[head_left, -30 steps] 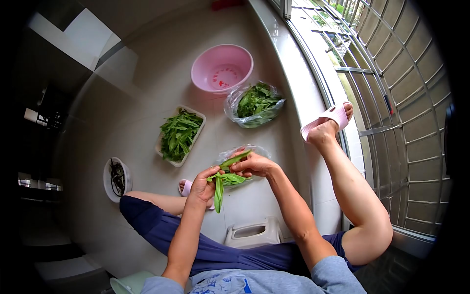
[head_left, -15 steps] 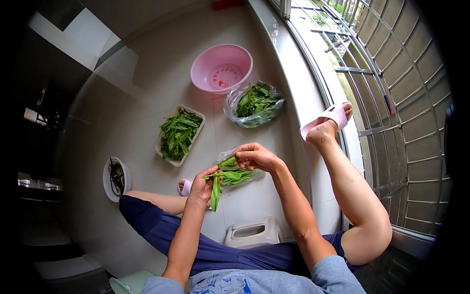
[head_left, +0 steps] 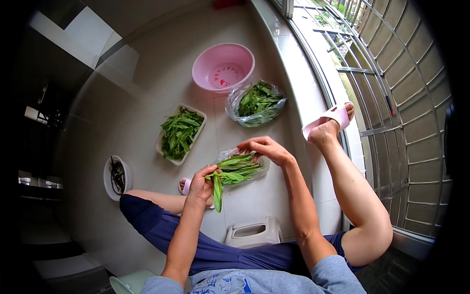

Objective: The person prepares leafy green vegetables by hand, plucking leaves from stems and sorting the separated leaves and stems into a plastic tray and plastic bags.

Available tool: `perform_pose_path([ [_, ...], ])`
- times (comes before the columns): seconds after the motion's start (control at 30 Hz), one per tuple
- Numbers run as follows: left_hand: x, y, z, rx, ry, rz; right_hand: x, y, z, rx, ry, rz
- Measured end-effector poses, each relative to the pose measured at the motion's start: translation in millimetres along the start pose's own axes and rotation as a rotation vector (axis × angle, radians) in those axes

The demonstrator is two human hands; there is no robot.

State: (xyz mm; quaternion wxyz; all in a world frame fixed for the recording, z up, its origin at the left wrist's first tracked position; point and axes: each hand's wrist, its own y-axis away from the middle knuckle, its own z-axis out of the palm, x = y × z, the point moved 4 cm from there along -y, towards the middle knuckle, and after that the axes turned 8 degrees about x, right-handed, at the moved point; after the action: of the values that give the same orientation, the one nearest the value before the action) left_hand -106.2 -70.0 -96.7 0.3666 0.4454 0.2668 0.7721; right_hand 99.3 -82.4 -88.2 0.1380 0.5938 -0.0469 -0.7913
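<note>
My left hand (head_left: 199, 184) is closed around a few long green leaves (head_left: 218, 192), one of which hangs down below the fingers. Just beyond it, a pile of leafy green stalks (head_left: 245, 166) lies on a clear plastic bag (head_left: 263, 172) on the floor. Over the upper edge of that pile is my right hand (head_left: 268, 149), its thumb and fingers apart with nothing visible between them. Whether its fingertips touch the stalks I cannot tell.
A white tray (head_left: 199, 132) heaped with leaves stands ahead, beside a plastic bag of greens (head_left: 259, 103) and a pink basin (head_left: 223, 68). At left is a white basket (head_left: 128, 179) with dark scraps. A stool (head_left: 254, 230) stands between my legs; a barred window (head_left: 391, 112) lies right.
My right hand has let go of the leaf end beside my left hand and moved slightly up and right, fingers spreading. The left hand still holds its leaves, nearly in place.
</note>
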Motion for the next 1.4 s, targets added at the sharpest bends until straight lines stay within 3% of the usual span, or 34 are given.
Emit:
perform_pose_path([
  [0.07, 0, -2, -3, 0.016, -0.019, 0.027, -21, 1, -1, 0.17, 0.292, -0.117],
  [0.1, 1, -3, -3, 0.005, -0.033, 0.056, -31, 2, 6, 0.167, 0.293, -0.116],
  [0.2, 2, -3, -1, 0.0, -0.045, 0.083, -46, 3, 32, 0.15, 0.783, -0.334],
  [0.3, 5, 0, 3, 0.006, -0.043, 0.077, -34, 3, 48, 0.191, 0.938, -0.351],
  [0.37, 6, 1, 2, 0.015, -0.036, 0.073, -29, 1, 52, 0.181, 0.902, -0.293],
  [0.57, 7, 2, 1, -0.024, -0.001, 0.105, -21, -6, 51, 0.147, 0.86, -0.394],
  [0.7, 8, 2, 3, -0.097, -0.003, 0.174, -12, -7, 39, 0.2, 0.242, -0.021],
  [0.77, 8, 2, 5, -0.128, -0.014, 0.199, -10, -8, 29, 0.241, 0.076, 0.022],
  [0.83, 9, 3, 4, -0.061, -0.047, 0.259, -12, -9, 23, 0.262, 0.113, -0.015],
  [0.9, 12, 7, 5, -0.014, -0.106, 0.299, -27, -4, 18, 0.433, 0.459, -0.202],
  [0.97, 13, 7, 4, 0.033, -0.164, 0.335, -36, 0, 22, 0.427, 0.457, -0.221],
  [1.1, 13, 5, 3, 0.148, -0.266, 0.44, -42, 4, 54, 0.202, 0.509, -0.242],
  [1.17, 13, 4, 6, 0.16, -0.29, 0.468, -37, 3, 70, 0.138, 0.678, -0.317],
  [1.4, 18, 11, 11, 0.156, -0.297, 0.507, -20, -1, 81, 0.153, 0.73, -0.356],
])
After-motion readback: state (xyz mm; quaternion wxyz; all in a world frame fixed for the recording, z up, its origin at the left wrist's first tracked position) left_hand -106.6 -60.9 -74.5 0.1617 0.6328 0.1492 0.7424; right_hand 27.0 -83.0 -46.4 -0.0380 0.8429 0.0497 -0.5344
